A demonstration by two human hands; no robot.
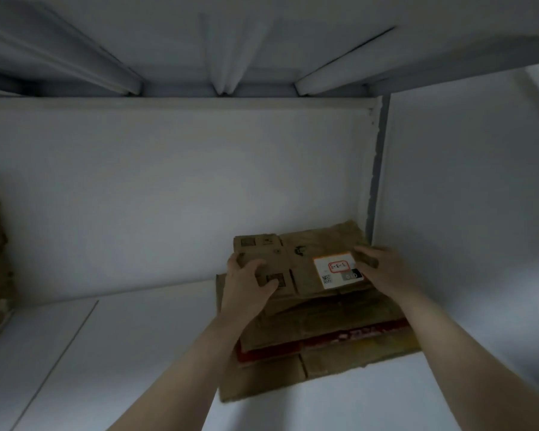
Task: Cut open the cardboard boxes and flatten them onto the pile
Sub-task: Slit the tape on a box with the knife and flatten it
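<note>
Left hand point(246, 286) and right hand point(385, 273) are gripping, fingers curled, the flattened brown cardboard box with white label point(296, 259), which is probably needing even downward pressing, edges squared on the brown flattened-cardboard pile point(324, 321).

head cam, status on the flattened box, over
Left hand grips flattened box at its left edge, right hand holds its right edge. Box lying on the pile. Nothing visible in the way.

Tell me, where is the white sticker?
In the head view, the white sticker sits on the top flattened box, right of centre, beside the right hand.
</note>
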